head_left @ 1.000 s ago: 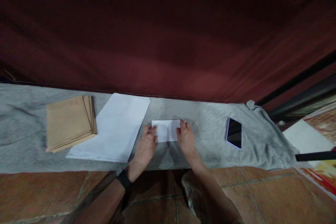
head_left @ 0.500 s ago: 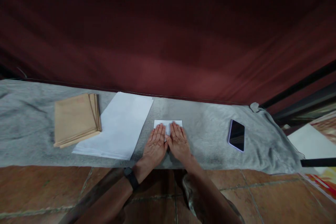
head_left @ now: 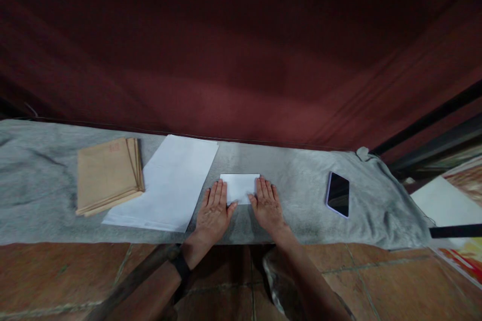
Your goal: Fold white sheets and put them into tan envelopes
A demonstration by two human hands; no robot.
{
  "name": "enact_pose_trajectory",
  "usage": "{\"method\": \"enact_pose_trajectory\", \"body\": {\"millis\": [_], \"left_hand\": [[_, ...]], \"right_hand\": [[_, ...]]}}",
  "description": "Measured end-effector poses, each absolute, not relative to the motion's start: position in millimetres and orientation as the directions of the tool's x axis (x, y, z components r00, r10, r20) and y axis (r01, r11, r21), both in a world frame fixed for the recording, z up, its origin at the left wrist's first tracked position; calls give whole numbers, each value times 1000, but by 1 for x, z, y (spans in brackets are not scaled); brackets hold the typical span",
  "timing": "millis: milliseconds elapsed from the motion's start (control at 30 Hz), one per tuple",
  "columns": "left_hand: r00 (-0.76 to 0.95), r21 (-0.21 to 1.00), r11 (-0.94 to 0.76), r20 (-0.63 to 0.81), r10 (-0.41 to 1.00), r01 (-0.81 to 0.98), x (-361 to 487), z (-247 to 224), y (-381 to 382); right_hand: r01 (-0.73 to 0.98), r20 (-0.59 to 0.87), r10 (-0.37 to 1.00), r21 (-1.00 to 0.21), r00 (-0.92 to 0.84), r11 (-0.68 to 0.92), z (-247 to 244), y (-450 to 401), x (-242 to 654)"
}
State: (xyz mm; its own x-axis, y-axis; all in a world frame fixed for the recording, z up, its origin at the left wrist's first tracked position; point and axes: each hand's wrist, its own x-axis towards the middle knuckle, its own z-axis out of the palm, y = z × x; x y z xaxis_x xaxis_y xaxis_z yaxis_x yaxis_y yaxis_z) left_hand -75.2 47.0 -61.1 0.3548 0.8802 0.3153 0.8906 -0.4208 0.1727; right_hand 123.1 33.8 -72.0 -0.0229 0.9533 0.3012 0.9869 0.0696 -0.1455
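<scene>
Writing first: there's a small red marking (head_left: 115, 147) near the upper right corner of the top envelope in my pile of brown envelopes (head_left: 106, 173), and it's too small to make out from here. A printed sheet (head_left: 467, 256) at the far right shows red and yellow, cut off by the edge of view. Now the grip, and here it is: my left grip (head_left: 214, 213) lies flat and open, fingers straight and side by side, thumb spread out toward the middle, the index finger over the left edge of the folded white paper (head_left: 239, 189). My right grip (head_left: 268, 205) mirrors it at the other end, palm down, fingers extended, index finger at the right edge, thumb tip by the lower right part of the paper. Both are unclenched, with a clear gap between them, and the paper sits flat in that gap, right in front of me on the grey cloth (head_left: 297, 223). Just left of my left grip lie larger white sheets (head_left: 175, 185), their left side tucked under the envelopes. Well apart to the right, a phone (head_left: 338, 194) rests screen up, dark, in a pale purple case. Around my left wrist, a black band (head_left: 181, 266).
</scene>
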Motion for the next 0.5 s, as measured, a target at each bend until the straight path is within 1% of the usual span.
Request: {"method": "enact_pose_trajectory", "body": {"millis": [133, 267, 400, 500], "left_hand": [[435, 155, -492, 296, 850, 857, -65, -61, 35], [514, 143, -565, 280, 811, 813, -60, -61, 28], [517, 152, -566, 270, 813, 810, -62, -59, 27], [484, 197, -541, 274, 831, 818, -62, -58, 29]], "right_hand": [[989, 283, 959, -136, -17, 58, -73, 34, 122], [990, 301, 953, -126, -20, 61, -72, 32, 122], [993, 323, 946, -110, -4, 42, -69, 31, 119], [991, 336, 941, -112, -27, 68, -65, 29, 113]]}}
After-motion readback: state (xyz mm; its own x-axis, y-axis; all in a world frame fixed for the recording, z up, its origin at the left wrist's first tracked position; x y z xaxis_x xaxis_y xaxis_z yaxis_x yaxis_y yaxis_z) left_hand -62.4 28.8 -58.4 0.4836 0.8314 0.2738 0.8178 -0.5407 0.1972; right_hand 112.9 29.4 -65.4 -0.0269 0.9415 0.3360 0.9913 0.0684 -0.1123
